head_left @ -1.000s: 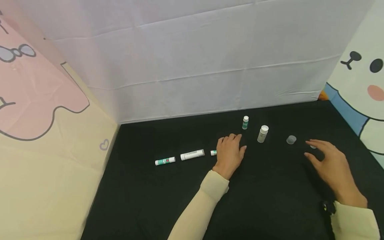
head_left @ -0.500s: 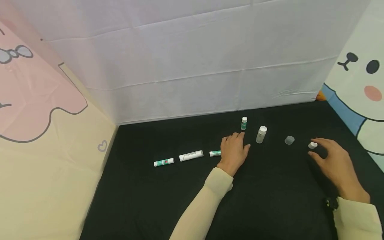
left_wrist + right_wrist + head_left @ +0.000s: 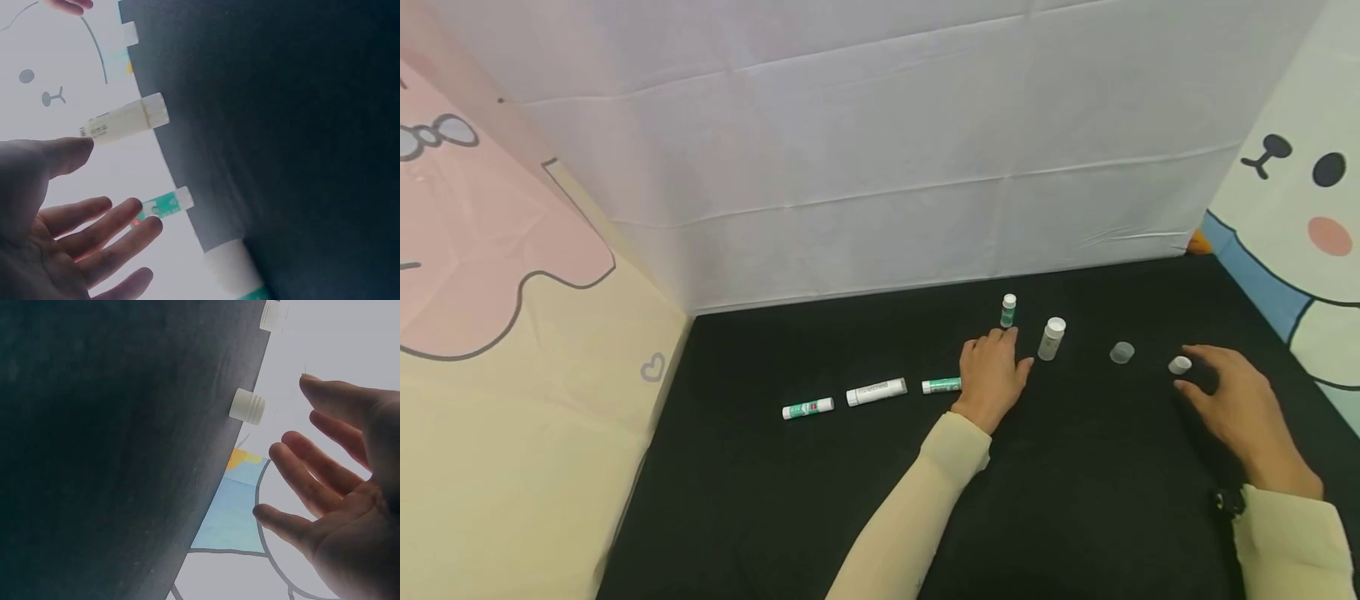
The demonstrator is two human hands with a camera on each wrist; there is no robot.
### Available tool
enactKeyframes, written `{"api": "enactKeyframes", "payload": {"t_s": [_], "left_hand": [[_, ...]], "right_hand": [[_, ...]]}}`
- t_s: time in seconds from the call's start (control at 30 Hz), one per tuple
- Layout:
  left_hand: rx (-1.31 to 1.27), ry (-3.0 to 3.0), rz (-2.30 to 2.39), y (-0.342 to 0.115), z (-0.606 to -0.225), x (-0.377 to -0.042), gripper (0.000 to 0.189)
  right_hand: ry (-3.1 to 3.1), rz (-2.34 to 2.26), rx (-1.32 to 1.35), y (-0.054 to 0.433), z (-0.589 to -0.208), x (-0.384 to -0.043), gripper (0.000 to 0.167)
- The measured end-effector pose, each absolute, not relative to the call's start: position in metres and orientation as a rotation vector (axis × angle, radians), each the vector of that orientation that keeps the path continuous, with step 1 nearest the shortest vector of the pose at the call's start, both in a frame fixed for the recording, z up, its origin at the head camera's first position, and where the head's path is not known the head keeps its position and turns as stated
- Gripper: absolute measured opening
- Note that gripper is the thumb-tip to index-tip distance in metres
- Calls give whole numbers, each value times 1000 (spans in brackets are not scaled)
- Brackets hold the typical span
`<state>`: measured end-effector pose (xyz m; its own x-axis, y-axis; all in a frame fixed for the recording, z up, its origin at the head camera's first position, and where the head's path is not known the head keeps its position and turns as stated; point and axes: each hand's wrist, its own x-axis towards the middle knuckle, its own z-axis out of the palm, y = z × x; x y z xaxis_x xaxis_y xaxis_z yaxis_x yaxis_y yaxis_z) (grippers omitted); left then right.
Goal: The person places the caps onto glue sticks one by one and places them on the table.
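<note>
My left hand [image 3: 992,379] is over the middle of the black table, its fingers extended and holding nothing in the left wrist view. Beyond its fingertips stands a small green-and-white glue stick [image 3: 1008,311]. To the right of that stands a larger white glue stick [image 3: 1052,338], near my left thumb. My right hand [image 3: 1236,408] hovers at the right, thumb and fingers apart around a gap. Just left of this gap sits a small white ribbed cap [image 3: 247,407], apart from the fingers. A translucent cap [image 3: 1122,352] lies farther left.
A green-and-white glue stick [image 3: 942,385] lies partly behind my left hand. Left of it lie a white glue stick [image 3: 876,392] and another green-and-white glue stick [image 3: 807,408], in a row. A white cloth [image 3: 850,242] rises behind the black table [image 3: 760,500]; patterned cloths flank both sides.
My left hand has shifted right, uncovering more of the lying green-and-white glue stick. My right hand has drawn slightly right, so the small white cap now shows fully. The view has shifted slightly.
</note>
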<state>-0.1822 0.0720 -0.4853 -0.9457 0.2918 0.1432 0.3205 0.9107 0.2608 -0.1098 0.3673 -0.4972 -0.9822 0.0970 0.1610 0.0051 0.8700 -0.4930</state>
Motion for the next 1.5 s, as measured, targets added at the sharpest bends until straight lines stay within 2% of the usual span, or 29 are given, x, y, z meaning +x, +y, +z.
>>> {"api": "enactKeyframes", "payload": {"t_s": [0.43,0.9,1.5], "left_hand": [[-506,-2936,-478,83,-494,-190,53],[-506,-2969,-488,97,-493,-197,54],[-507,-2940,-553,115,-503,-204,42]], "right_hand": [[-2861,747,-36,363,-495,-121,52],[-2867,809,105,340,-491,-147,49],[-2951,755,126,322,-495,-154,40]]}}
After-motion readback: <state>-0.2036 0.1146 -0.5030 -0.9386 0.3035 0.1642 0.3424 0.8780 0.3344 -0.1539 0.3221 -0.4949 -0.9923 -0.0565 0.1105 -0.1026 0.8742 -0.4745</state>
